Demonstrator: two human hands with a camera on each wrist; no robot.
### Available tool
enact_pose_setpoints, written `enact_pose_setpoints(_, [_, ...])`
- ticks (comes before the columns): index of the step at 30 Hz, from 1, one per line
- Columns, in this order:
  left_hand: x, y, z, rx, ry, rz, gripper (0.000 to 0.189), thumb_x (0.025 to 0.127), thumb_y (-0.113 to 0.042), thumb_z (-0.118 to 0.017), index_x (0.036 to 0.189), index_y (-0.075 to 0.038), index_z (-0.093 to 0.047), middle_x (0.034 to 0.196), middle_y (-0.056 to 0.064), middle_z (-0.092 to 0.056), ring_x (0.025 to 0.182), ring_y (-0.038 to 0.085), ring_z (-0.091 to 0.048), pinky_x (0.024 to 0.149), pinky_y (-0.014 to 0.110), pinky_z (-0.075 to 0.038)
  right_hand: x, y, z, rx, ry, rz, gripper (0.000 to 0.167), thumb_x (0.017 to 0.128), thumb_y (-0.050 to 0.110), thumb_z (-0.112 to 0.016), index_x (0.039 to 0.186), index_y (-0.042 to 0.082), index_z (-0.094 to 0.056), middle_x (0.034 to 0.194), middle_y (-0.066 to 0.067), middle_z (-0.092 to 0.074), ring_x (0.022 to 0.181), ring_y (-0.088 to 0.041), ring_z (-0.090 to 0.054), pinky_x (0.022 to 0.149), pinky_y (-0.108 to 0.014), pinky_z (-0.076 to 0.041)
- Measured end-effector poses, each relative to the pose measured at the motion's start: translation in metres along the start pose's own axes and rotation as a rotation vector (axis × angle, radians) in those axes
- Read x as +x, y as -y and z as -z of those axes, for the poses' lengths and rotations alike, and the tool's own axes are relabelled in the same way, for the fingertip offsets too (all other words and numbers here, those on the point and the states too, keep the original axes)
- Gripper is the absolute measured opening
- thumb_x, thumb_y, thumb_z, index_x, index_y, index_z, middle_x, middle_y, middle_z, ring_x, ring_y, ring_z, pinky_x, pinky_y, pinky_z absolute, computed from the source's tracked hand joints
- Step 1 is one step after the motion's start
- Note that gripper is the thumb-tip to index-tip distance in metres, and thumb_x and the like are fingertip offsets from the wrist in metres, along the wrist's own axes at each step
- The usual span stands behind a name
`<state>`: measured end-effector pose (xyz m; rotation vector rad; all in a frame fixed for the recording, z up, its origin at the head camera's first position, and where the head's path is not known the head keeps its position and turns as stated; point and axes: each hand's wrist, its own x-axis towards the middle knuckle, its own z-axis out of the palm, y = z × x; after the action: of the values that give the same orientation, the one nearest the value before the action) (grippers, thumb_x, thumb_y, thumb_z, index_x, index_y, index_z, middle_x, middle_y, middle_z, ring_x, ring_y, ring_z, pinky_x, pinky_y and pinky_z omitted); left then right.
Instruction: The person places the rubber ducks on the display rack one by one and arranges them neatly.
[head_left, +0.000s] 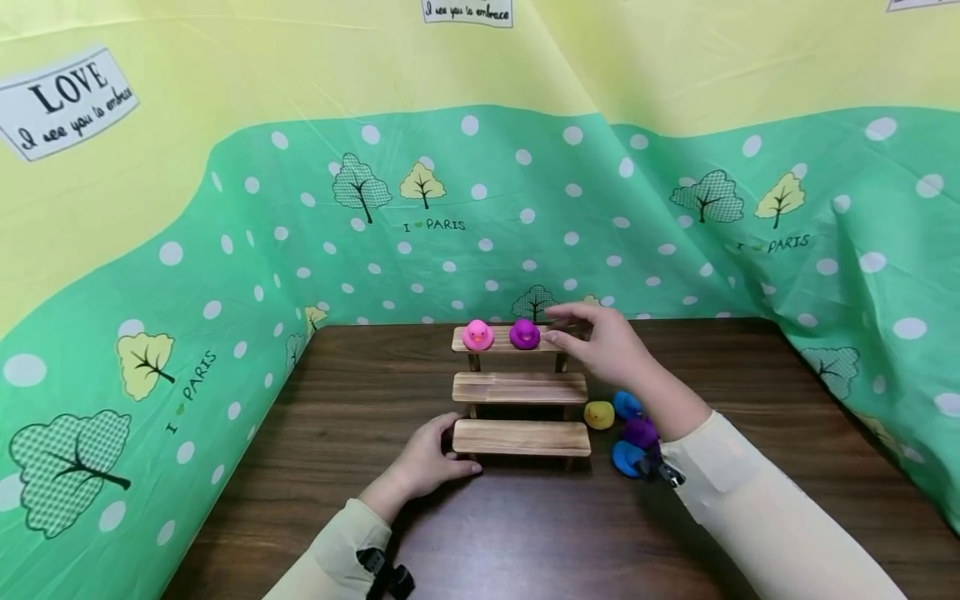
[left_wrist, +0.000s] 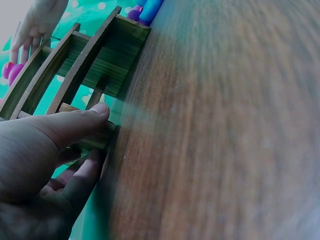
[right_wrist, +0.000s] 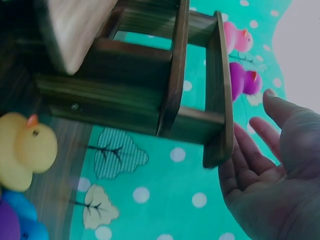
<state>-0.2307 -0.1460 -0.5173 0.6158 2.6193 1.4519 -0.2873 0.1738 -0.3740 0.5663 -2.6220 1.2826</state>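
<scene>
A three-step wooden display stand (head_left: 521,388) stands on the table. On its top step sit a pink rubber duck (head_left: 477,336) and, to the right of it, a purple rubber duck (head_left: 524,334). My left hand (head_left: 429,457) grips the left end of the bottom step, thumb in front, as the left wrist view also shows. Beside the purple duck, my right hand (head_left: 604,343) is at the right end of the top step. In the right wrist view a gap separates its thumb from the purple duck (right_wrist: 243,81), and nothing is between thumb and fingers.
Right of the stand lie a yellow duck (head_left: 599,415), a blue duck (head_left: 627,405), another purple duck (head_left: 640,432) and a second blue one (head_left: 627,458), partly hidden by my right wrist. A green and yellow printed cloth (head_left: 480,192) rises behind the brown table (head_left: 330,400).
</scene>
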Motion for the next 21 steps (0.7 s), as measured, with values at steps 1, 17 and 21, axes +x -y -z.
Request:
enact_pose_setpoints(1, [0.000, 0.000, 0.000, -0.008, 0.000, 0.002, 0.064, 0.074, -0.012, -0.097, 0.128, -0.006, -0.063, 0.115, 0.006, -0.064, 0.103, 0.017, -0.063, 0.082, 0.025, -0.061, -0.002, -0.003, 0.003, -0.004, -0.014, -0.004, 0.037, 0.099, 0.028, -0.077, 0.133, 0.016, -0.071, 0.123, -0.006, -0.072, 0.109, -0.024, -0.067, 0.089, -0.046, -0.059])
enact_pose_setpoints(17, [0.000, -0.003, 0.000, -0.036, 0.000, 0.025, 0.069, 0.075, -0.011, -0.096, 0.132, 0.000, -0.060, 0.116, 0.007, -0.066, 0.101, 0.018, -0.064, 0.081, 0.023, -0.060, -0.048, -0.061, 0.045, -0.124, -0.119, -0.075, 0.041, 0.099, 0.040, -0.073, 0.132, 0.015, -0.072, 0.129, -0.010, -0.071, 0.116, -0.034, -0.062, 0.093, -0.053, -0.051])
enact_pose_setpoints(21, [0.000, -0.003, -0.001, -0.041, 0.001, 0.025, 0.069, 0.075, -0.011, -0.096, 0.132, -0.001, -0.060, 0.116, 0.007, -0.066, 0.102, 0.018, -0.064, 0.081, 0.023, -0.060, -0.063, -0.082, 0.057, -0.160, -0.106, -0.121, 0.043, 0.099, 0.043, -0.073, 0.131, 0.014, -0.072, 0.130, -0.012, -0.071, 0.117, -0.034, -0.062, 0.089, -0.045, -0.052])
